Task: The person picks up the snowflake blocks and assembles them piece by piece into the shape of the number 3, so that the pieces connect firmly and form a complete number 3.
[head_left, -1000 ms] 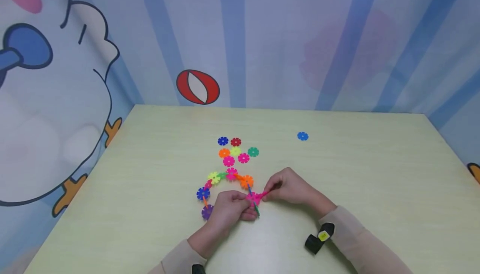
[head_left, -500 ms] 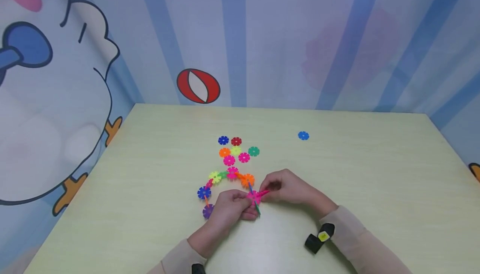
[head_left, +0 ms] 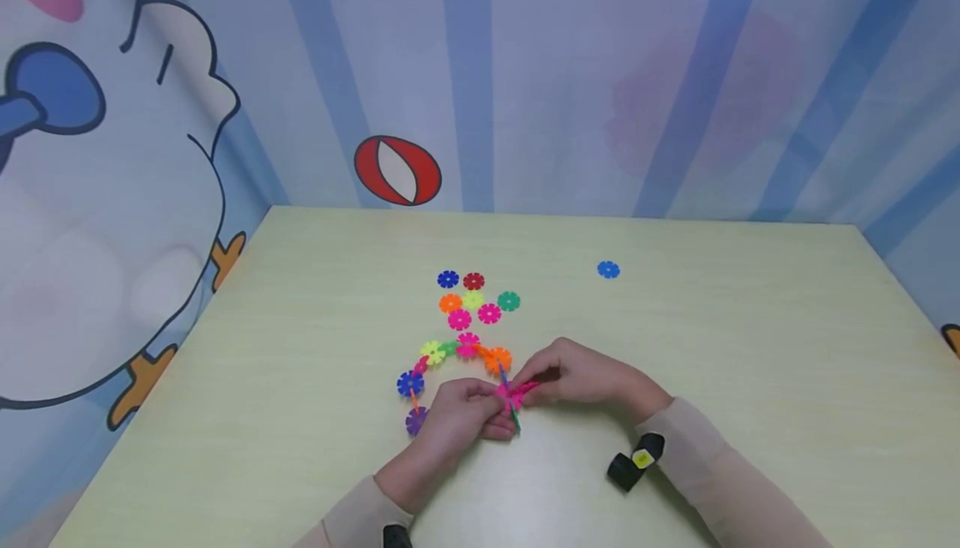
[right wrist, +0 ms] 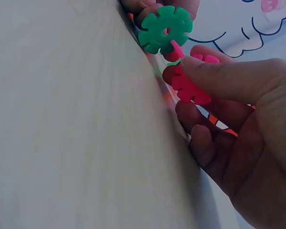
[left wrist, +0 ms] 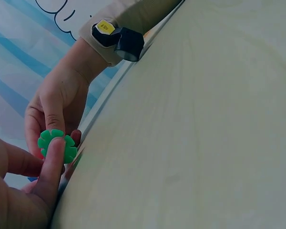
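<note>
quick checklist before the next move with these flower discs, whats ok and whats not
1. Right hand grips a pink disc: ok, pinched, as the right wrist view shows.
2. Left hand holds the chain: ok, a digit lies across a green disc.
3. Pink disc fully slotted in: cannot tell, the hands hide the join.
4. Whole chain in sight: not ok, the left hand partly covers the purple disc.
5. Loose discs all together: not ok, a light blue disc lies apart.
</note>
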### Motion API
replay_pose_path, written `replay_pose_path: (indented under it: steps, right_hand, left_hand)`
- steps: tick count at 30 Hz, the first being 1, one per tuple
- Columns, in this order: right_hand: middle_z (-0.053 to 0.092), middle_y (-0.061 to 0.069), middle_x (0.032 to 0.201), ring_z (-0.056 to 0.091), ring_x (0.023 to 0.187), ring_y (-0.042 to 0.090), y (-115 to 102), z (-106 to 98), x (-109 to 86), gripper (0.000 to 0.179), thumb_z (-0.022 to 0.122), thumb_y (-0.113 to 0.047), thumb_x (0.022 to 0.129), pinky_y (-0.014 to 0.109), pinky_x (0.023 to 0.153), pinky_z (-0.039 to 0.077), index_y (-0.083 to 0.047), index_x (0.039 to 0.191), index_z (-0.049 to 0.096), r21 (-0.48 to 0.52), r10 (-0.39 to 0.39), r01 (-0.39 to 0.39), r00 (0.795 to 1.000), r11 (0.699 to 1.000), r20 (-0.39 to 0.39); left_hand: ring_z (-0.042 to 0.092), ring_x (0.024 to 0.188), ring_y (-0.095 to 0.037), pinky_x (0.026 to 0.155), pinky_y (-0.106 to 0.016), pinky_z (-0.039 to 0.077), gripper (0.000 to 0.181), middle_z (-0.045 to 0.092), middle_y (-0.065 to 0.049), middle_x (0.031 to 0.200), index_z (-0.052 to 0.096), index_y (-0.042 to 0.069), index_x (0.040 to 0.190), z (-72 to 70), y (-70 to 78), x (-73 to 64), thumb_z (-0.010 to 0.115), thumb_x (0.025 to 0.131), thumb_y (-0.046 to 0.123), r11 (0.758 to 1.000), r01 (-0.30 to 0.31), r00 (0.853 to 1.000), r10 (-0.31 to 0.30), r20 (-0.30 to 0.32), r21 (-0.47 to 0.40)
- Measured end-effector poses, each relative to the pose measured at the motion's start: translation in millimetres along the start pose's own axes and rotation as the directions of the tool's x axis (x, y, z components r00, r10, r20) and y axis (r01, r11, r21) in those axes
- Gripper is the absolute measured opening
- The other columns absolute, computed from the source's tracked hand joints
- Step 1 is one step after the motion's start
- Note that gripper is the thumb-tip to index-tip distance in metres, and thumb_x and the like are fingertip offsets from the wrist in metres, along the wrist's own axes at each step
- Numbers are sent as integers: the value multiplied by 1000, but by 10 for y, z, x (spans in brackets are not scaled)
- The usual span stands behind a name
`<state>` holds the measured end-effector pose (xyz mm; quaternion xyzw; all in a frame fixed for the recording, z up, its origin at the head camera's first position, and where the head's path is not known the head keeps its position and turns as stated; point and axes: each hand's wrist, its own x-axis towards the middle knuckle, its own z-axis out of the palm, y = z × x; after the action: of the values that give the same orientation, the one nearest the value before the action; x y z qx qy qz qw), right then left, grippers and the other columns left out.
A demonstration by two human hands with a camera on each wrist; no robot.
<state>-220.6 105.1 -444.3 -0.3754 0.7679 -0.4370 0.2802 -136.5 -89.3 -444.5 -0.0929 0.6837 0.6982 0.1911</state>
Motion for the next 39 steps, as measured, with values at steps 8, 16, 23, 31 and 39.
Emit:
replay_pose_path:
  steps: [8, 16, 23, 31, 39]
  right_hand:
    - [74, -3, 93, 66, 84, 11, 6, -25, 14, 18, 73, -8, 85, 25, 80, 54, -10, 103, 75, -10, -32, 32, 999, 999, 28]
    - [73, -5, 83, 61, 70, 8, 37, -27, -7, 10, 76, -14, 83, 20, 67, 49, -14, 93, 78, -49, -34, 30, 996, 998, -77]
    - [75, -1, 88, 67, 80, 12, -24, -65, -26, 13, 76, -14, 83, 23, 73, 52, -11, 96, 78, 3, 28, -28, 992, 1000, -123]
    - [70, 2, 91, 61, 75, 12, -35, -164, -60, 18, 69, -6, 88, 22, 68, 52, -4, 105, 75, -57, -20, 14, 994, 998, -106]
    - [64, 0, 87, 59, 76, 10, -38, -147, -72, 16, 66, -3, 89, 25, 72, 54, -9, 101, 75, -106, -69, 64, 997, 992, -38]
  left_hand:
    - [69, 67, -15, 69, -31, 59, 20, 68, -13, 84, 59, -12, 109, 3, 5, -1, 54, 94, 1, 1000, 13, 1000, -13, 2, 4]
    - [71, 70, -18, 69, -31, 59, 23, 69, -15, 87, 57, -12, 113, 6, 19, -15, 56, 93, 0, 999, 31, 999, -31, -21, 9]
    - [70, 68, -17, 68, -32, 59, 22, 69, -14, 83, 59, -12, 110, 2, 9, -13, 56, 93, 0, 1000, 9, 1000, -8, -15, 6]
    - [68, 64, -15, 66, -31, 59, 20, 69, -11, 79, 63, -10, 106, -49, 39, -28, 56, 94, 4, 994, 24, 999, -27, 22, 107]
    - [65, 59, -13, 61, -29, 58, 20, 68, -9, 76, 65, -9, 106, -117, 58, 5, 57, 93, 3, 979, 13, 998, -23, 51, 204]
